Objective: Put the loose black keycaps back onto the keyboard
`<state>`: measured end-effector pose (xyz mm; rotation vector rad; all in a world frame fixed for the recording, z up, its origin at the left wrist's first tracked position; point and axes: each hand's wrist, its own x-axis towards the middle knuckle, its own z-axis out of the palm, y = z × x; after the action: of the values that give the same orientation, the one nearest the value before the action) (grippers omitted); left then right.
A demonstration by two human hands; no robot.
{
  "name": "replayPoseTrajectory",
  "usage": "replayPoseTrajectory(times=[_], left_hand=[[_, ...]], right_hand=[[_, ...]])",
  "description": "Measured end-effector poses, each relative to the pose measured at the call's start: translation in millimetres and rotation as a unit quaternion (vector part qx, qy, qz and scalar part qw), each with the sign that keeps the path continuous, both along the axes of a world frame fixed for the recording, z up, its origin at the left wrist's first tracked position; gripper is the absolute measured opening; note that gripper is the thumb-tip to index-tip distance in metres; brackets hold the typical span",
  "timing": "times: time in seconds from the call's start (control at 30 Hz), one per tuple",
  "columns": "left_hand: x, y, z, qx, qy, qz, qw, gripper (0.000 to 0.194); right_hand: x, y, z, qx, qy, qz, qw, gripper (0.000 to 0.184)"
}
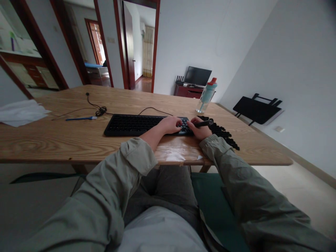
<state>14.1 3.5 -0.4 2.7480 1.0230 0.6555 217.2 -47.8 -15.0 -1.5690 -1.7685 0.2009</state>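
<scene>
Keyboard (131, 125) lay flat at mid-frame on the worktop (52, 143), its long axis running left to right. Both hands met at its right end. The left hand (170, 125) rested across the keys, fingers bent; whether it pinched anything could not be told. The right hand (201, 132), nearer that end's edge, gripped a black tool (204, 123). Black pieces (223, 133) lay just beyond, right of centre.

A keyboard (133, 125) lies mid-frame on the tabletop (86, 147), a brush (81, 119) left of it, a water bottle (206, 96) upper right.
</scene>
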Motion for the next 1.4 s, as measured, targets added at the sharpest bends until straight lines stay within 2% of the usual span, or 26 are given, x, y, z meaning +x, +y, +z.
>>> replayPoseTrajectory(times=[0.13,0.3,0.5,0.67,0.8,1.13,1.4], left_hand=[[4,0,-1.2,0.001,0.008,0.004,1.000,0.029],[12,0,-3.0,0.029,0.006,-0.011,0.999,0.030],[8,4,0.3,0.022,0.001,-0.041,0.999,0.026],[6,7,3.3,-0.012,-0.018,-0.028,0.999,0.024],[7,11,1.3,-0.026,-0.020,-0.045,0.998,0.024],[5,14,-0.3,-0.012,-0.003,-0.021,1.000,0.031],[2,13,-1.0,-0.001,-0.004,-0.022,1.000,0.034]], right_hand=[[3,6,-4.2,0.010,0.029,-0.015,0.999,0.046],[2,2,-2.9,0.022,0.000,0.008,1.000,0.044],[6,7,2.8,-0.025,0.015,0.056,0.998,0.049],[1,12,15.5,-0.007,-0.012,0.069,0.998,0.045],[-4,13,22.7,-0.015,-0.043,0.064,0.997,0.041],[-1,26,27.2,-0.014,-0.058,0.115,0.992,0.040],[-5,32,31.2,-0.035,-0.076,0.109,0.991,0.031]])
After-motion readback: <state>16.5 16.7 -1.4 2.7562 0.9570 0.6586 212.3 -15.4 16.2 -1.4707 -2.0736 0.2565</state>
